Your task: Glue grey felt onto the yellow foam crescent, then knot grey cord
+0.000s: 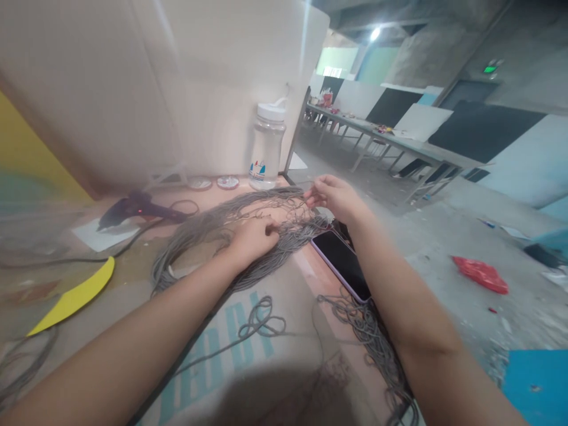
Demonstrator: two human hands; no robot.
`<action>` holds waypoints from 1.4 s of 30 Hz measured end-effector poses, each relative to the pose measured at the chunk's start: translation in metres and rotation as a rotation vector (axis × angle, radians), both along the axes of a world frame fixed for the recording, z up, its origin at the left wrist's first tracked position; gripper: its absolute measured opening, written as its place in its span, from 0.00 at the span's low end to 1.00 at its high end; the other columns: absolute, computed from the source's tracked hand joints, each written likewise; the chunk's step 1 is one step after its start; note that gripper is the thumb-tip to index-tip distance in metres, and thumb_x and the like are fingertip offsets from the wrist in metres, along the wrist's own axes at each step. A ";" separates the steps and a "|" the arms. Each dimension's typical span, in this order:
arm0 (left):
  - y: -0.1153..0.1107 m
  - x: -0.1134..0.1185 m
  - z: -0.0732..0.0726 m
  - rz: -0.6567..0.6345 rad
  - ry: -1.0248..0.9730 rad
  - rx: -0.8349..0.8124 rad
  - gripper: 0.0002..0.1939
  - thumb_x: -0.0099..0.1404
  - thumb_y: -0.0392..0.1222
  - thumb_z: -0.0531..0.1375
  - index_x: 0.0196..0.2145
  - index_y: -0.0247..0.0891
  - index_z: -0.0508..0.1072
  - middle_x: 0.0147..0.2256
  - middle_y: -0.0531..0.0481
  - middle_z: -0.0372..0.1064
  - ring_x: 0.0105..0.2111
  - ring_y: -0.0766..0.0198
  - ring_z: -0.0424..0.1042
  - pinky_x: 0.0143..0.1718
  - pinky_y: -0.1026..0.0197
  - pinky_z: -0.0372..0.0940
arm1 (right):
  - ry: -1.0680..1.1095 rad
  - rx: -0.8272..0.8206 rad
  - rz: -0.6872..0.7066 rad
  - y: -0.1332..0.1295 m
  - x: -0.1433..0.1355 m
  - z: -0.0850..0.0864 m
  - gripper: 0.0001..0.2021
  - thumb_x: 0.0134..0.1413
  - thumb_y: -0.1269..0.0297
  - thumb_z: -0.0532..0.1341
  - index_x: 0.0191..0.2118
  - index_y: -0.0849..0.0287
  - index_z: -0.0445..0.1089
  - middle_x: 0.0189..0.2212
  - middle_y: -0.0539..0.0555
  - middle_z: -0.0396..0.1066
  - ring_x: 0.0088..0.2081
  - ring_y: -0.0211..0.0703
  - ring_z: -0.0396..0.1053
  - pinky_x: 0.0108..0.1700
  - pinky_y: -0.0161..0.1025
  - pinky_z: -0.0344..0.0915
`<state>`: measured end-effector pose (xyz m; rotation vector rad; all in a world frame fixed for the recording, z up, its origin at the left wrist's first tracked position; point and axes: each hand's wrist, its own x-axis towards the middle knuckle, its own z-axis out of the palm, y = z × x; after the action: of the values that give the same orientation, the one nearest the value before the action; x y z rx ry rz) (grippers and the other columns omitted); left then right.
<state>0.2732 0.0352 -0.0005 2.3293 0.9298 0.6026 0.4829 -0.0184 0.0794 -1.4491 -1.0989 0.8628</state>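
A large loose coil of grey cord (186, 236) lies across the work surface. My left hand (255, 239) rests on the coil's inner side, fingers curled down around strands, with the fingertips partly hidden. At the coil's far right end, my right hand (333, 196) is raised slightly, its thumb and fingers pinched together on a thin strand of the cord. A looped loose length of cord (261, 322) trails nearer to me, and a tangled heap of it (370, 334) hangs at the right edge. Beneath my right forearm lies a phone (339, 260) with a dark screen.
A clear bottle (267, 148) with a white lid stands against the pale upright panel (213, 77). Behind the coil are a dark glue gun (137, 207) and small round spools (228, 182). A yellow curved piece (75, 302) lies left. A red bag (480, 274) is on the floor.
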 end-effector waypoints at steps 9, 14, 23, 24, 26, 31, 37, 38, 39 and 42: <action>0.006 0.006 0.033 0.083 -0.092 0.057 0.21 0.63 0.39 0.54 0.52 0.37 0.75 0.51 0.45 0.75 0.50 0.52 0.73 0.53 0.52 0.65 | -0.046 0.047 0.110 -0.002 0.009 -0.001 0.08 0.62 0.64 0.61 0.32 0.59 0.64 0.25 0.50 0.72 0.25 0.35 0.70 0.35 0.37 0.68; 0.025 0.051 0.044 -0.093 0.033 0.192 0.21 0.63 0.39 0.56 0.53 0.38 0.75 0.54 0.41 0.73 0.55 0.47 0.70 0.56 0.49 0.62 | -0.024 0.063 0.113 -0.002 0.011 0.000 0.09 0.62 0.63 0.61 0.32 0.59 0.63 0.25 0.50 0.71 0.25 0.34 0.69 0.34 0.36 0.68; 0.043 0.071 0.019 -0.101 0.012 0.132 0.19 0.66 0.44 0.52 0.48 0.45 0.79 0.50 0.50 0.77 0.51 0.54 0.73 0.54 0.56 0.64 | 0.033 0.065 0.086 -0.004 0.014 0.004 0.09 0.65 0.64 0.58 0.31 0.59 0.62 0.24 0.49 0.71 0.24 0.34 0.69 0.33 0.34 0.67; 0.043 0.071 0.018 -0.090 0.003 0.110 0.21 0.68 0.46 0.49 0.48 0.44 0.79 0.48 0.50 0.78 0.49 0.55 0.74 0.52 0.57 0.65 | 0.040 0.059 0.090 -0.003 0.014 0.004 0.09 0.65 0.66 0.57 0.32 0.59 0.62 0.24 0.49 0.71 0.24 0.34 0.69 0.33 0.35 0.67; 0.044 0.071 0.017 -0.074 -0.011 0.085 0.23 0.69 0.53 0.49 0.46 0.43 0.79 0.45 0.49 0.79 0.45 0.56 0.76 0.48 0.57 0.67 | 0.060 0.056 0.102 -0.002 0.014 0.002 0.09 0.66 0.67 0.56 0.32 0.59 0.62 0.24 0.49 0.71 0.24 0.35 0.69 0.34 0.36 0.67; 0.039 0.071 0.014 -0.054 -0.025 0.129 0.13 0.61 0.50 0.60 0.37 0.44 0.82 0.37 0.49 0.81 0.42 0.54 0.76 0.52 0.55 0.64 | 0.091 0.076 0.086 0.001 0.014 -0.001 0.09 0.65 0.66 0.57 0.31 0.59 0.62 0.24 0.50 0.72 0.24 0.35 0.69 0.35 0.37 0.69; 0.050 0.058 0.020 0.002 -0.049 0.133 0.14 0.65 0.46 0.57 0.41 0.41 0.81 0.41 0.47 0.80 0.43 0.54 0.76 0.49 0.55 0.65 | 0.084 0.113 -0.022 0.002 0.015 -0.001 0.10 0.65 0.63 0.57 0.32 0.58 0.61 0.24 0.48 0.69 0.23 0.33 0.67 0.34 0.35 0.70; 0.054 0.056 0.024 0.008 -0.051 0.132 0.15 0.65 0.46 0.57 0.41 0.41 0.81 0.42 0.47 0.80 0.43 0.54 0.76 0.49 0.55 0.65 | 0.069 0.121 -0.032 0.001 0.015 0.001 0.11 0.64 0.59 0.59 0.31 0.58 0.62 0.22 0.47 0.68 0.22 0.33 0.65 0.34 0.35 0.70; 0.058 0.054 0.028 0.015 -0.054 0.137 0.15 0.65 0.46 0.57 0.41 0.40 0.81 0.42 0.46 0.80 0.44 0.53 0.76 0.49 0.54 0.65 | 0.045 0.122 -0.042 0.000 0.015 0.003 0.13 0.63 0.56 0.59 0.31 0.57 0.62 0.21 0.46 0.65 0.21 0.32 0.63 0.34 0.35 0.70; 0.069 0.050 0.043 0.012 -0.077 0.168 0.14 0.64 0.46 0.58 0.41 0.40 0.82 0.43 0.46 0.80 0.45 0.51 0.75 0.51 0.54 0.65 | -0.118 0.096 -0.095 -0.006 0.014 0.012 0.14 0.62 0.53 0.59 0.31 0.58 0.66 0.18 0.46 0.61 0.21 0.33 0.61 0.33 0.36 0.68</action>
<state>0.3234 0.1045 0.0421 2.4302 0.8889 0.7972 0.4965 -0.0248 0.0913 -1.4741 -1.1339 0.6566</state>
